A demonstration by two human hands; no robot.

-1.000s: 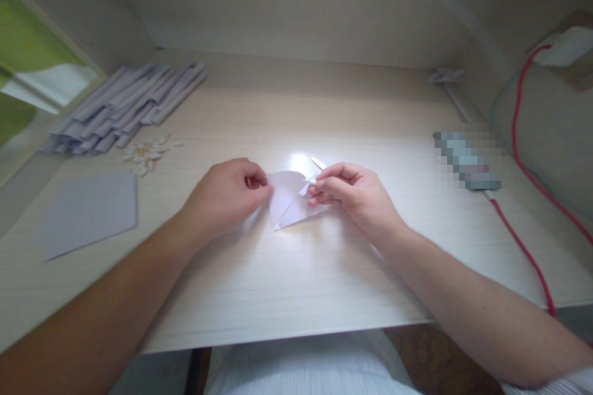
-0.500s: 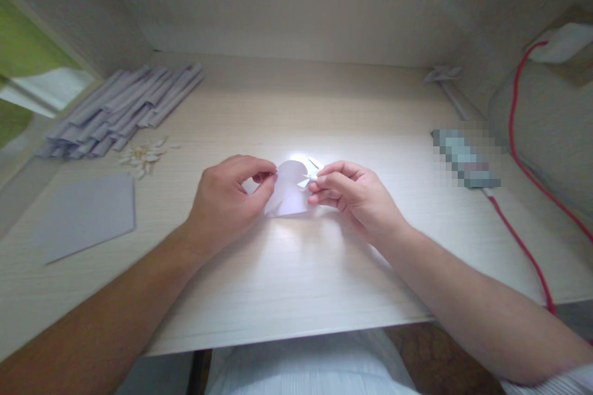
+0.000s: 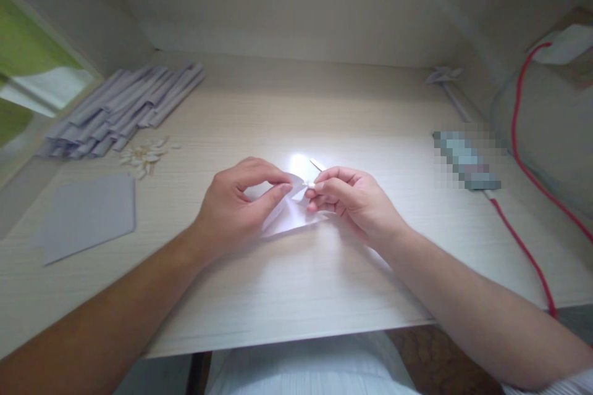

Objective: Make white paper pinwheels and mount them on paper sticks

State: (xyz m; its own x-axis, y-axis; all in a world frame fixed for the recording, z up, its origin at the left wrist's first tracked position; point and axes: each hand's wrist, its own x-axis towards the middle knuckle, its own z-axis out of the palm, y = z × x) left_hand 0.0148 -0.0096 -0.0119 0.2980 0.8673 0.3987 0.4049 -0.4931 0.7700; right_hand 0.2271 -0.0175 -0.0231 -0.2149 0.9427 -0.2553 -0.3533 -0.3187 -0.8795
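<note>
Between my hands is a sheet of white paper (image 3: 291,217), bent up off the desk with loose flaps. My left hand (image 3: 252,197) pinches one flap between thumb and forefinger, close to the middle of the sheet. My right hand (image 3: 345,197) is closed on a small white stick-like piece (image 3: 309,185), whose thin end points left towards that flap. Whether the tip touches or passes through the paper, I cannot tell. A thin pointed edge (image 3: 317,165) sticks out above my right fingertips; what it belongs to is unclear.
On the left lie rolled paper tubes (image 3: 125,105), a scatter of small white pieces (image 3: 146,155) and a stack of paper squares (image 3: 90,216). At the right are a paper pinwheel (image 3: 443,75) on a stick, a blurred-out device (image 3: 466,157) and a red cable (image 3: 523,253).
My left hand has moved right, bringing the paper flap to the small white piece in my right hand. The sheet's curved fold has flattened and tilted. My right hand has barely moved.
</note>
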